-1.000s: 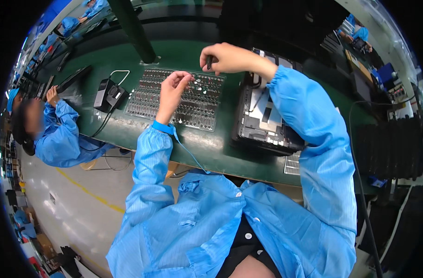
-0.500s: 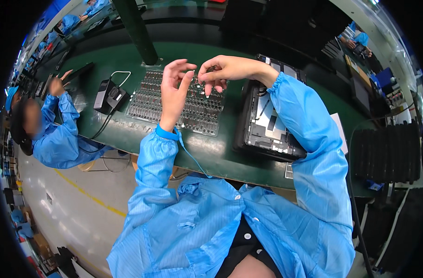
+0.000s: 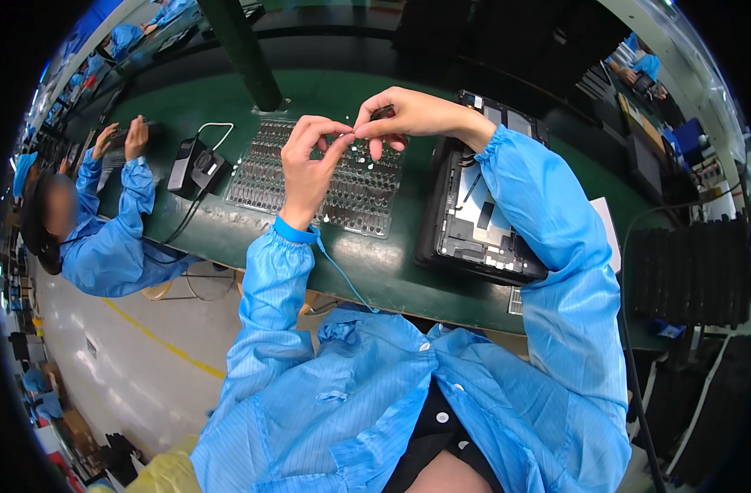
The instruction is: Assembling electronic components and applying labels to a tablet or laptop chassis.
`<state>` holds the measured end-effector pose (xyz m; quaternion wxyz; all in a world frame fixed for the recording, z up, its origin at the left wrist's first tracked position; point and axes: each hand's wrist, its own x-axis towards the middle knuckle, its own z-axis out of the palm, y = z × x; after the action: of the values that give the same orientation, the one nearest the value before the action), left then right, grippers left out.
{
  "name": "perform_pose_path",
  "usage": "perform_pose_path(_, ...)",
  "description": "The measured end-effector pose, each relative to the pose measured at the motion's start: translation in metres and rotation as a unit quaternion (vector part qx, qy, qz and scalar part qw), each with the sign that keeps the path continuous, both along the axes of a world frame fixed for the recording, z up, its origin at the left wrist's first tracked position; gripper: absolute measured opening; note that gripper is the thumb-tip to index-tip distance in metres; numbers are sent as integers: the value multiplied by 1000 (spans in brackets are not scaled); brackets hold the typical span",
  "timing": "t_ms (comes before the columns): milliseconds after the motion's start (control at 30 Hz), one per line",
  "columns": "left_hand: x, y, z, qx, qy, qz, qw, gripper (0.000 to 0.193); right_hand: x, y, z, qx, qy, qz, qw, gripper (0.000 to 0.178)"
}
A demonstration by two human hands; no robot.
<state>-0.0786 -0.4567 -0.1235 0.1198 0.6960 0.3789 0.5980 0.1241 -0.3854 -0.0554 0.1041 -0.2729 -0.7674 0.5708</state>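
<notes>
Above a clear tray filled with rows of small dark parts, my two hands meet at the fingertips. My left hand, with a blue band round the wrist, pinches thumb and forefinger together. Against that pinch press the thumb and forefinger of my right hand. Whatever sits between the fingertips is too small to name. A slim dark item shows among the right-hand fingers, its kind unclear. To the right, under my right forearm, lies a stack of black electronic devices, the top one with its inner parts exposed.
Left of the tray stands a black box-shaped adapter with a white cable and a dark cord. A green post rises behind the tray. Further left sits a co-worker in blue, hands around a dark panel. Black slabs are stacked at right.
My left thumb and forefinger have closed into a pinch and come right to meet my right fingertips. The co-worker's hands have shifted. Something yellow now shows at the lower left.
</notes>
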Motion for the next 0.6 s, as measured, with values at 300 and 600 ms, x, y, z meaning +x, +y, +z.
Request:
perform_pose_path(300,-2,5,-2,-33,36,-83,995,12,2,1,0,10,-11,13,1000,21)
perform_pose_path(600,14,11,-34,-67,17,-26,997,9,6,4,-5,68,-13,-83,994,21)
